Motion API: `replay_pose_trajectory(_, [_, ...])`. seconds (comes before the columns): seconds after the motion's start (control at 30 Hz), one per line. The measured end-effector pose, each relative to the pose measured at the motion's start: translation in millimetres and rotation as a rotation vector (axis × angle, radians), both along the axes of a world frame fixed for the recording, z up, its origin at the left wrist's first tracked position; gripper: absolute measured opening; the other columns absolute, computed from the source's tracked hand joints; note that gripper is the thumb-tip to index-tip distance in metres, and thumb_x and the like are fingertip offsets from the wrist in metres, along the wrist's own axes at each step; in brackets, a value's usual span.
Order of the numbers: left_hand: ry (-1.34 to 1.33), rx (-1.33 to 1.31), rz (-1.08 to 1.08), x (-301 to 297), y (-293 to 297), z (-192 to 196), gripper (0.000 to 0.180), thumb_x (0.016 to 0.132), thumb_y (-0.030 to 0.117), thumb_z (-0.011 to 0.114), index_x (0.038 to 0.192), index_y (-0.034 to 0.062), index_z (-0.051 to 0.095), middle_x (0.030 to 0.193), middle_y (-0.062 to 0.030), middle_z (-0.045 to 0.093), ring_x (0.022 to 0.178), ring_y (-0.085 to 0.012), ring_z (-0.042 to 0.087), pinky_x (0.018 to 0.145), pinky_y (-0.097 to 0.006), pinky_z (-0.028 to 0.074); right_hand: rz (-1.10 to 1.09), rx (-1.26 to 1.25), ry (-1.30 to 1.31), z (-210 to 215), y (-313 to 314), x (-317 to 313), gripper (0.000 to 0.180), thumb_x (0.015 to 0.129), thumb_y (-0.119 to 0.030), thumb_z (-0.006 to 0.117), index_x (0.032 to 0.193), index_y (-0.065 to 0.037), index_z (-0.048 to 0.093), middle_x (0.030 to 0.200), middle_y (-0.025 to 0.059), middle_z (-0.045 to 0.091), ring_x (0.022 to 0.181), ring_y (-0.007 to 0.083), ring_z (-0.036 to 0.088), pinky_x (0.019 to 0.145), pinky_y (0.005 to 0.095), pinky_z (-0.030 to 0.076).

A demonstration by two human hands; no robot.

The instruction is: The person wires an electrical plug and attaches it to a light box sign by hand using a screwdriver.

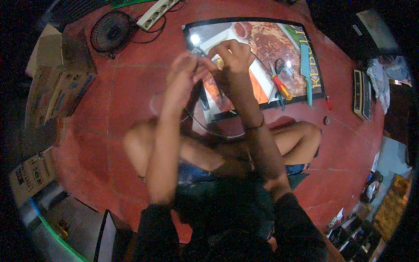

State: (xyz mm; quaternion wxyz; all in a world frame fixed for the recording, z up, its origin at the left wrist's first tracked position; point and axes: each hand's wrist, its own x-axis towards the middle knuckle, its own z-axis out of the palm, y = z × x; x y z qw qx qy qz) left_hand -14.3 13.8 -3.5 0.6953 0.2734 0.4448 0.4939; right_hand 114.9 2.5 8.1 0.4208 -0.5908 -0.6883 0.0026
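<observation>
Both hands are raised over a glossy printed board (266, 39) on the floor, fingertips close together. The fingers of my left hand (184, 72) are closed in a pinch. My right hand (233, 56) has its fingers bent and pinched opposite, almost touching the left. A small greyish piece (199, 51) shows at the left fingertips; blur hides its kind. Below the hands a thin pale cable (214, 132) curves over my lap. Right of my right hand, a screwdriver (280, 85) with red and yellow handle, dark-handled scissors (278, 65) and a teal knife (305, 74) lie on the board.
A black fan (111, 32) and white power strip (156, 14) stand at the far left. Cardboard boxes (61, 87) line the left side. A box-shaped device (361, 95) sits at the right. A small round object (326, 120) lies on the red floor.
</observation>
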Motion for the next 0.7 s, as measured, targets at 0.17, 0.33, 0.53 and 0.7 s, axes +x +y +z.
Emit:
replay_pose_trajectory(0.17, [-0.009,0.041,-0.066,-3.9,2.9,3.6,0.021,0.092,0.015,0.052,0.107,0.0019,0.046,0.09,-0.0112,0.061,0.086,-0.0212,0.061,0.08,-0.032,0.051,0.069,0.045,0.032,0.3,-3.2,2.2,0.021,0.068,-0.021,0.074,0.087,-0.018,0.065,0.095,0.0008,0.057,0.092,0.0236,0.047,0.081,0.0382,0.033])
replay_pose_trajectory(0.33, [0.001,0.026,-0.009,2.9,-2.9,12.0,0.024,0.091,0.016,0.054,0.109,0.0023,0.047,0.096,-0.0092,0.06,0.09,-0.0188,0.06,0.083,-0.031,0.049,0.047,0.034,-0.071,1.7,-5.4,7.5,0.017,0.07,-0.017,0.072,0.086,-0.017,0.066,0.103,-0.0008,0.057,0.099,0.0256,0.045,0.084,0.04,0.032])
replay_pose_trajectory(0.53, [0.034,0.033,-0.061,-0.9,-3.6,8.1,0.027,0.09,0.019,0.056,0.112,0.0059,0.046,0.097,-0.0083,0.06,0.091,-0.0188,0.059,0.086,-0.032,0.048,0.044,-0.009,-0.033,5.5,-6.2,5.7,0.021,0.071,-0.015,0.072,0.091,-0.015,0.065,0.103,0.0019,0.057,0.099,0.026,0.046,0.085,0.0394,0.033])
replay_pose_trajectory(0.7, [0.046,-0.002,-0.035,-3.7,-0.7,2.6,0.03,0.091,0.02,0.054,0.116,0.0046,0.046,0.102,-0.0089,0.061,0.095,-0.0193,0.059,0.088,-0.033,0.047,-0.003,0.086,0.089,-5.5,-7.3,43.9,0.02,0.078,-0.008,0.063,0.098,-0.008,0.062,0.093,0.0109,0.061,0.091,0.0287,0.055,0.083,0.0379,0.038])
